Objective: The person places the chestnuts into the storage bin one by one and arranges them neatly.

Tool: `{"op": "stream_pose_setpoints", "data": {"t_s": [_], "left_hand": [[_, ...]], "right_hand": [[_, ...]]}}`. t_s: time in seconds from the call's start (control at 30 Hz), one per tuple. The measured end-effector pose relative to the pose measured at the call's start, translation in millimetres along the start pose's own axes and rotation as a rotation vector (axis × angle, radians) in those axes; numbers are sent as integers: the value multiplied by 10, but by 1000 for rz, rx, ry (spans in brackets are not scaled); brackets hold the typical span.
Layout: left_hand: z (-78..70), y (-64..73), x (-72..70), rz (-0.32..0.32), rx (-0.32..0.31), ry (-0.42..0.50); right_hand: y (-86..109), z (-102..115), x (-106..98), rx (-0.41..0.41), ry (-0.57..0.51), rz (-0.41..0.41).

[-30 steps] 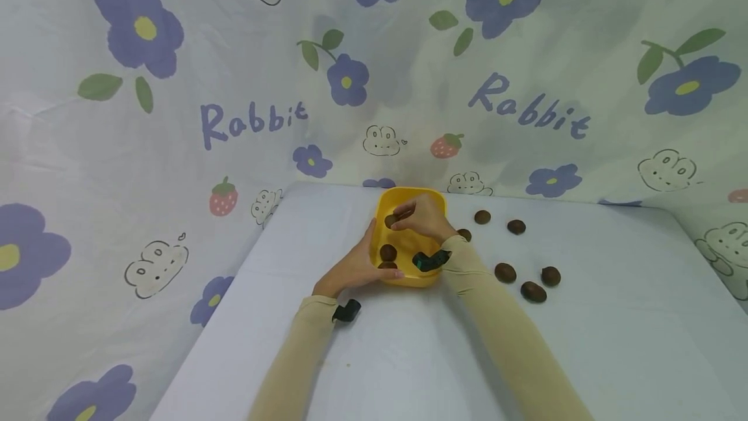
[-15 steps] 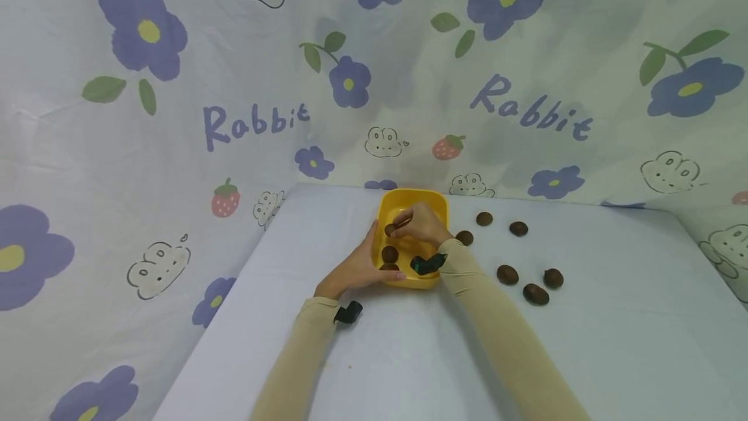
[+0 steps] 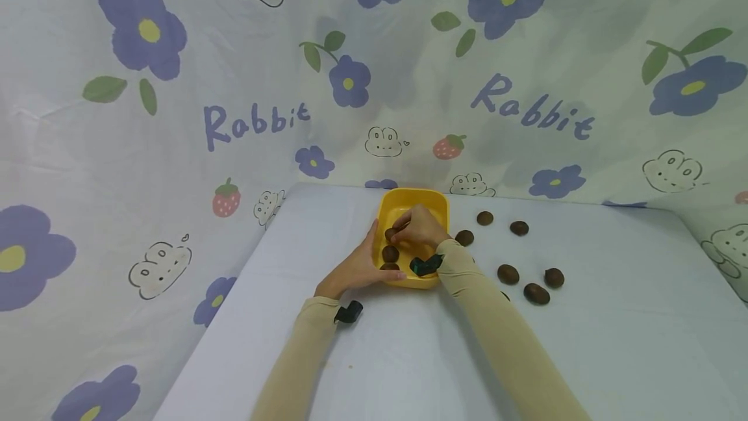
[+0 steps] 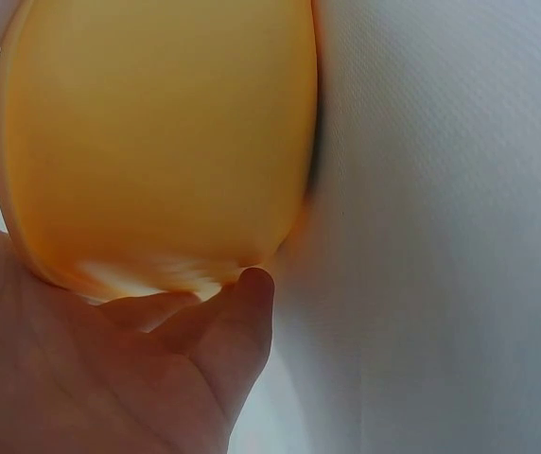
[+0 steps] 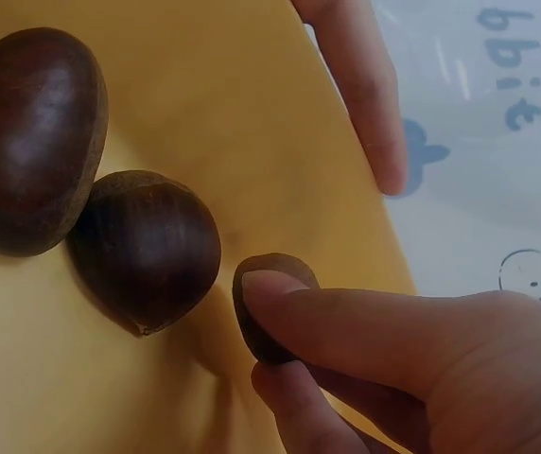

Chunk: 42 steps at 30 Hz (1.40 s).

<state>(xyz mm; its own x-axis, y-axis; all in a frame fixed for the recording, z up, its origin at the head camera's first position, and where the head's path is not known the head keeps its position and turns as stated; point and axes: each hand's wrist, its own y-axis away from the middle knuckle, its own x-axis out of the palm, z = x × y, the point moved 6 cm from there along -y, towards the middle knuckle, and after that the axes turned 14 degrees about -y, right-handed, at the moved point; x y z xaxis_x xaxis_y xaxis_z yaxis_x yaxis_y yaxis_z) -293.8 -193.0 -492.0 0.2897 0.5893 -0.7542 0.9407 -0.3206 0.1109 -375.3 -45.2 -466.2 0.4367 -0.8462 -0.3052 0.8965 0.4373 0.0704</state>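
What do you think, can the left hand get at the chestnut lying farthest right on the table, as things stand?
Probably not: the left hand is holding the yellow container, and both the container and the right arm lie between it and that chestnut.

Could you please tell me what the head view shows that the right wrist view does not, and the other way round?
Only the head view shows the loose chestnuts on the table to the right of the yellow tray, and both sleeves.

Only the right wrist view shows the pointed tip of the middle chestnut in the tray.

Both show the right hand pinching a chestnut inside the tray, two other chestnuts there, at least part of the left hand at the tray's side, and the printed cloth.
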Motion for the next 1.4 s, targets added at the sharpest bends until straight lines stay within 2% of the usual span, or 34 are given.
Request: {"op": "stream_pose_setpoints", "data": {"t_s": [0.23,0.47,0.8,0.97,1.13,1.23,1.4], "left_hand": [[19,11,-1,7,-34,-11],[7,20,-8,4,-17,-13],[27,45,2,7,-52,-34],[25,37,-3,3,-51,-22],[2,9,-11,-3,-19,7],[-10,-6,-14,-10,-1,25],[-8,1,-12,-9,-12,16]], "right_hand": [[-30,-47,26,33,35,4],[-31,-33,46,42,65,8],[13,28,-9,36,85,11],[154,239,-242,6,29,-42],[433,434,-610,-64,-3,-146],[612,414,-835,-83,-17,-210],[905,179,-1134,-74,-46,-313]]}}
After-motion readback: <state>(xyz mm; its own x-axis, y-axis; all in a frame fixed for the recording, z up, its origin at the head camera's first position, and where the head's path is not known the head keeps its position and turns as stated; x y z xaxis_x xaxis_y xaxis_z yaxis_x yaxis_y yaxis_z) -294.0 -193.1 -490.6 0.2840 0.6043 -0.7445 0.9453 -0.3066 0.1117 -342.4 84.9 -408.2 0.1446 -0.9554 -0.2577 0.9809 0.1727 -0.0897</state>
